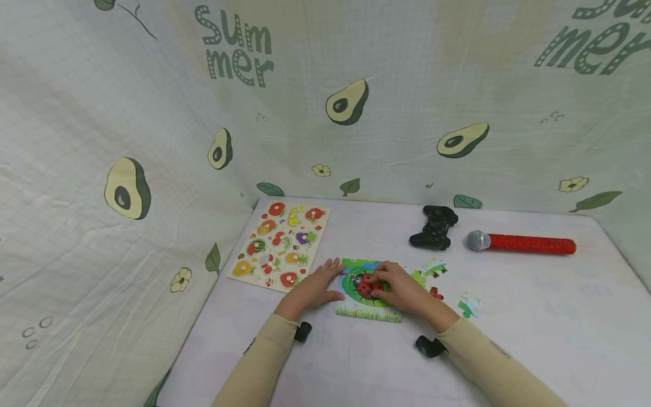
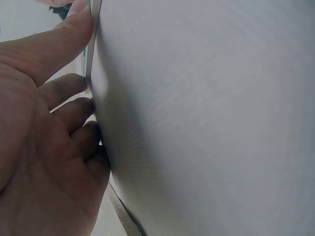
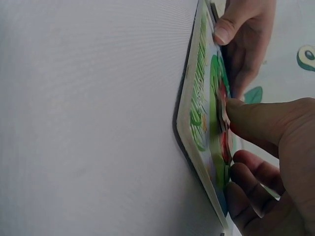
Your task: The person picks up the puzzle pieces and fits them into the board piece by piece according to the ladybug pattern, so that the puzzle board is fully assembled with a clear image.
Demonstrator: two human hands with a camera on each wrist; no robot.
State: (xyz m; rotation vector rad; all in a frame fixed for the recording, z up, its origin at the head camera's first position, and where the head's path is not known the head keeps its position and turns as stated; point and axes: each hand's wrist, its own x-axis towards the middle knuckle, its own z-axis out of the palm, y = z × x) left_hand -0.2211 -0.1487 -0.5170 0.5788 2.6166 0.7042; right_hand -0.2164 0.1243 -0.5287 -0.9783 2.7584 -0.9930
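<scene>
A square ladybug jigsaw puzzle board (image 1: 356, 312) lies flat on the table in the head view, with a grassy lower border. My left hand (image 1: 317, 285) rests at its left side, fingers spread, the thumb on the board's edge. Over the red ladybug, my right hand (image 1: 404, 289) pinches a puzzle piece (image 3: 222, 110) between thumb and fingers; the piece sits slightly raised and tilted on the board in the right wrist view. Several loose puzzle pieces lie right of the board, among them a white-and-green one (image 1: 470, 305) and a red one (image 1: 435, 293).
A wooden fruit peg board (image 1: 277, 254) lies at the back left. Behind the loose pieces is a black game controller (image 1: 435, 229), with a red microphone (image 1: 529, 244) to its right. A cloth with avocado prints (image 1: 396, 164) hangs behind the table.
</scene>
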